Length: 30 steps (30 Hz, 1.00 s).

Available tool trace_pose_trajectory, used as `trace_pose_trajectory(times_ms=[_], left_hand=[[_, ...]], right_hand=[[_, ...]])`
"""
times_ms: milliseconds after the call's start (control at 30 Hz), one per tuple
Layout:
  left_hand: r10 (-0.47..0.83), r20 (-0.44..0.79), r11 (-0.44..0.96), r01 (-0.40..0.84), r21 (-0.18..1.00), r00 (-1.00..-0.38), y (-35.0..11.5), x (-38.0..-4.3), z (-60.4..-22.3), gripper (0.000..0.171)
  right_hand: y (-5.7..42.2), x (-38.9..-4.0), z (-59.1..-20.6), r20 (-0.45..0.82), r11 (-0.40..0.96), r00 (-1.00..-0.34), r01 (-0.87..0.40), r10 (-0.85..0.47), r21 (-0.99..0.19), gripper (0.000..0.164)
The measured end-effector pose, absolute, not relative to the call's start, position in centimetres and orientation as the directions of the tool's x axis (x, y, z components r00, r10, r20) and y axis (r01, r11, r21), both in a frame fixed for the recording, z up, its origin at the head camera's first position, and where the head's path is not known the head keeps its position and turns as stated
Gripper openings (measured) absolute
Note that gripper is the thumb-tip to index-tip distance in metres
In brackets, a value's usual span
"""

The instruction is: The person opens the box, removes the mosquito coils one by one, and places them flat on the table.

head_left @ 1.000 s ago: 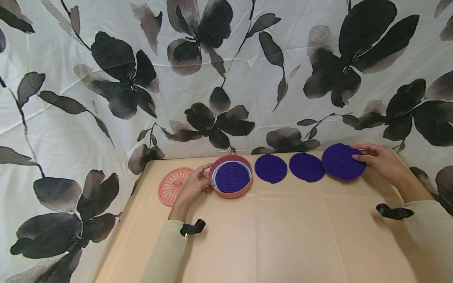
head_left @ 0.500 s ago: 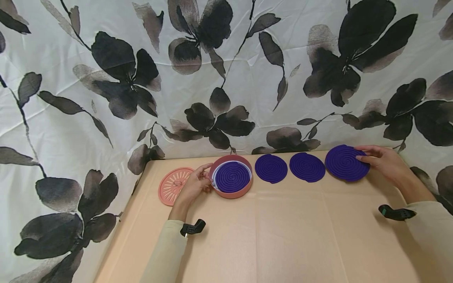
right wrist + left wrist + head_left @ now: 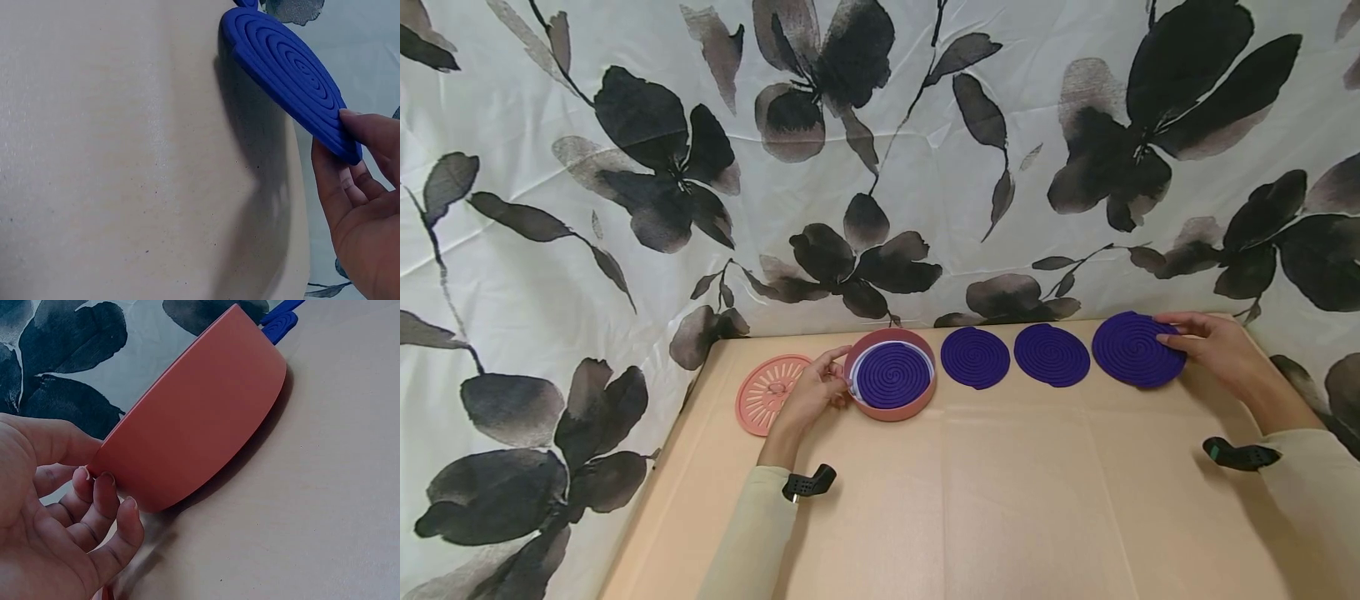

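My left hand (image 3: 811, 387) pinches the left rim of a round coral-pink mosquito coil holder (image 3: 891, 414) on the table. Inside it lies a blue spiral mosquito coil (image 3: 892, 375), with a pale ring around it. In the left wrist view the thumb and fingers meet at the edge of the holder (image 3: 200, 419). My right hand (image 3: 1221, 354) pinches the right edge of another blue mosquito coil (image 3: 1137, 350). The right wrist view shows that coil (image 3: 287, 75) tilted, its near edge raised off the table; whether its far edge touches cannot be told.
Two more blue coils, a left one (image 3: 974, 357) and a right one (image 3: 1051, 355), lie flat in a row between the holder and my right hand. A slotted pink lid (image 3: 767, 396) lies left of the holder, partly behind my left hand. Floral cloth (image 3: 970, 192) hangs behind the table.
My right hand has moved slightly right and down with its coil, opening a small gap from the neighbouring coil. My left hand and the holder have stayed put.
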<state>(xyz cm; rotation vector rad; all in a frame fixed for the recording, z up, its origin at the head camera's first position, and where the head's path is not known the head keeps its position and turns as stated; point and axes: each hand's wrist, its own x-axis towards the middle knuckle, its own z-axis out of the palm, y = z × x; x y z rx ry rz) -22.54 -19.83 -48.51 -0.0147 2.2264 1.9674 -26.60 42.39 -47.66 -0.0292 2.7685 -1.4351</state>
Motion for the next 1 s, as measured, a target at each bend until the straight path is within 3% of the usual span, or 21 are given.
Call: trace_pose_trajectory(times_ms=[1000], left_hand=[[0.121,-0.135,0.146,-0.116,0.982,-0.983,-20.3,-22.1,-48.7,0.062]], right_hand=[[42.6,-24.9,-48.7,-0.015,0.603,-1.000,0.004,-0.012,-0.798,0.052]])
